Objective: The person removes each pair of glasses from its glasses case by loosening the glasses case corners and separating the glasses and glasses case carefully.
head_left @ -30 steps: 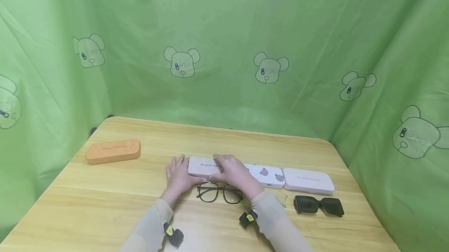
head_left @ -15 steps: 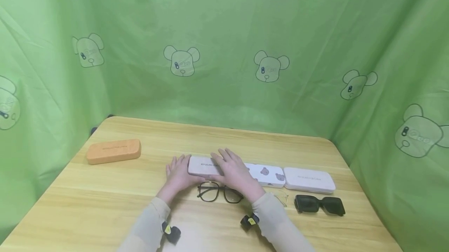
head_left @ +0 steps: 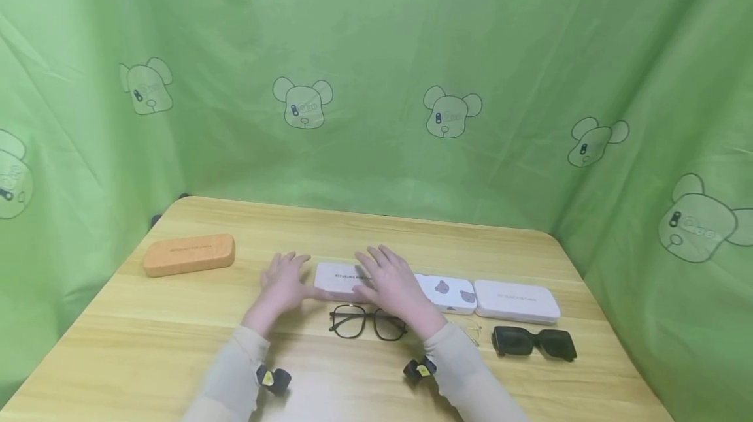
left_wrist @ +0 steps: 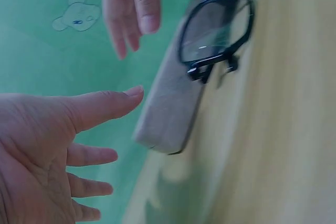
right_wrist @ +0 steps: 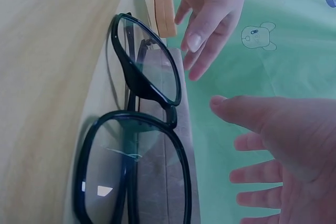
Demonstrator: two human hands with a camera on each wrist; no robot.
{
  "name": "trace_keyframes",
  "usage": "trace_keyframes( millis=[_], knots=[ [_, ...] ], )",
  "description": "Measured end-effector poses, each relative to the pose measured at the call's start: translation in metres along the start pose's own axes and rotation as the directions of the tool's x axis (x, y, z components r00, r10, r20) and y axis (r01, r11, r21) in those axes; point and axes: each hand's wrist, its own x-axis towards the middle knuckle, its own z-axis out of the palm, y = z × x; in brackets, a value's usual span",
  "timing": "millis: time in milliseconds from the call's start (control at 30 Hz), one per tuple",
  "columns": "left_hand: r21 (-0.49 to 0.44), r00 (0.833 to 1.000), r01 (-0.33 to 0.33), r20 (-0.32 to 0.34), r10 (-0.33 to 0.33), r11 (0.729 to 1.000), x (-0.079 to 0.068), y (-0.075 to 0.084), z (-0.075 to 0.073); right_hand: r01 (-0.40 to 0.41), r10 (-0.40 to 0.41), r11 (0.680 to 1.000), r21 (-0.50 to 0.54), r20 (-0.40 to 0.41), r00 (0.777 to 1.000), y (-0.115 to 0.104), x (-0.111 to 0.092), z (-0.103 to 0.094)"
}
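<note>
A pale glasses case with dark lettering lies on the table, its right part hidden by my right hand. That hand hovers over it with spread fingers; in the right wrist view a gap shows between thumb and case. Off the case's left end is my left hand, fingers apart and holding nothing. Its thumb points toward the case without touching it in the left wrist view. Black-framed glasses lie just in front of the case, lenses standing up, as the glasses in the right wrist view confirm.
Right of the lettered case, a white bear-print case and a plain pale case continue the row. Thin-rimmed glasses and black sunglasses lie before them. An orange case is at the far left. Green curtains enclose the table.
My left hand has let go of the lettered case's left end and moved left. My right hand's fingers have lifted and spread. The case has stayed in place.
</note>
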Motion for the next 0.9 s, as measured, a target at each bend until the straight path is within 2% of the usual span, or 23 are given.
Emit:
trace_keyframes(
  millis=[100,367,633,900],
  knots=[
    [-0.014,1.000,0.003,-0.006,-0.003,1.000,-0.002,-0.001,-0.012,-0.006,0.006,1.000,-0.002,-0.026,1.000,0.000,0.000,-0.002],
    [-0.185,0.999,-0.002,0.038,0.009,0.983,-0.003,-0.009,-0.036,0.016,-0.015,1.000,0.005,-0.143,0.990,-0.002,0.002,-0.003],
    [-0.208,1.000,-0.027,-0.004,0.027,0.978,-0.002,-0.024,-0.056,0.039,-0.033,0.999,0.021,-0.229,0.973,-0.005,0.003,-0.003],
    [-0.222,0.999,-0.032,-0.016,0.029,0.974,-0.004,-0.043,-0.073,0.086,-0.079,0.996,0.016,-0.258,0.963,-0.013,0.005,-0.001]
  ],
)
